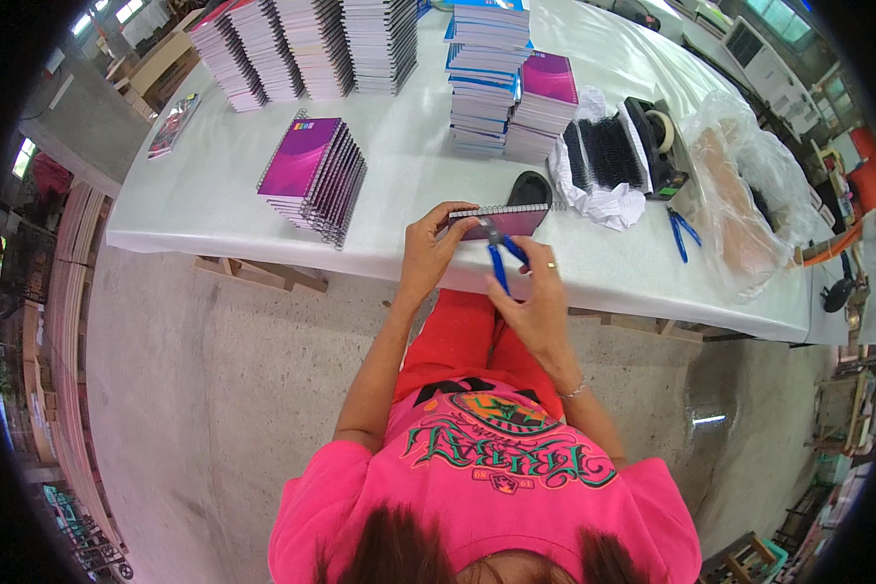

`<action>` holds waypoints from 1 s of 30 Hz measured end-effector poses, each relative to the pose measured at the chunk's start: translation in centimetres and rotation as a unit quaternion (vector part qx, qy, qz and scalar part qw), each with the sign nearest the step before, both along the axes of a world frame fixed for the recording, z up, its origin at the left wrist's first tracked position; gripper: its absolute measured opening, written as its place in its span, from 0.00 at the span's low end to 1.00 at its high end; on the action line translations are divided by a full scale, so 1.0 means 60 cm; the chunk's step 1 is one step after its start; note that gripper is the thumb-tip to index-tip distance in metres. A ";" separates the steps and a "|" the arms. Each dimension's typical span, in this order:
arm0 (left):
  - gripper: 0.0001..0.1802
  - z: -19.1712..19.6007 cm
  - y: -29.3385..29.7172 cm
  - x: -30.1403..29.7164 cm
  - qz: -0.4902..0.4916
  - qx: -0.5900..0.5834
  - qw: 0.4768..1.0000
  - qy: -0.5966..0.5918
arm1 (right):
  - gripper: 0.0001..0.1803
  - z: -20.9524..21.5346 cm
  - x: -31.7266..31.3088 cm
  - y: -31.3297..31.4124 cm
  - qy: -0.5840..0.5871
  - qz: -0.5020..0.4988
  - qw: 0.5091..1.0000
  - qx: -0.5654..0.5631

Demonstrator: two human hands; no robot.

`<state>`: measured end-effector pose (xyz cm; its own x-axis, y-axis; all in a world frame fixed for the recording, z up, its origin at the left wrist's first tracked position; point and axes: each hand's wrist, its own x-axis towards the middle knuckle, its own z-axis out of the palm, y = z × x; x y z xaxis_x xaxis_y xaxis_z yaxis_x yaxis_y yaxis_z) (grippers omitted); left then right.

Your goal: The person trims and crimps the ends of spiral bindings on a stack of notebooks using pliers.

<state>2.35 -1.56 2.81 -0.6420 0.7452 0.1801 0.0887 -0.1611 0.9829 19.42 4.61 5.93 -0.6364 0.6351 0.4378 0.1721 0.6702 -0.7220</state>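
Note:
A purple spiral notebook [526, 223] is held on edge near the front of the table, its wire coil uppermost. My left hand [432, 243] grips its left end, thumb in front and fingers behind. Blue-handled pliers [497, 268] are in my right hand [538, 310], with their jaws up against the coil edge at the left part of the notebook. The handles are slightly spread; whether the jaws pinch the wire is too small to tell. Just behind the notebook lies a black oval object [529, 189], partly hidden. To the left sits a fanned pile of purple spiral notebooks [307, 165].
Tall stacks of bound notebooks [380, 44] and blue-covered books [487, 58] stand at the back. On the right are black coils [608, 151] on white paper, a tape dispenser [667, 141], a second pair of blue pliers [683, 234] and a clear plastic bag [749, 195].

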 end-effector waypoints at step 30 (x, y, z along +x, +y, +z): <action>0.13 0.049 -0.036 0.028 0.091 -0.037 0.992 0.079 | 0.23 0.012 0.013 0.056 -0.065 0.256 0.859 -0.438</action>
<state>4.01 -3.75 5.74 -0.7359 0.6338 0.2383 0.2635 -0.0560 0.9630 20.18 7.95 6.68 -0.9379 0.3072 -0.1609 0.1335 -0.1082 -0.9851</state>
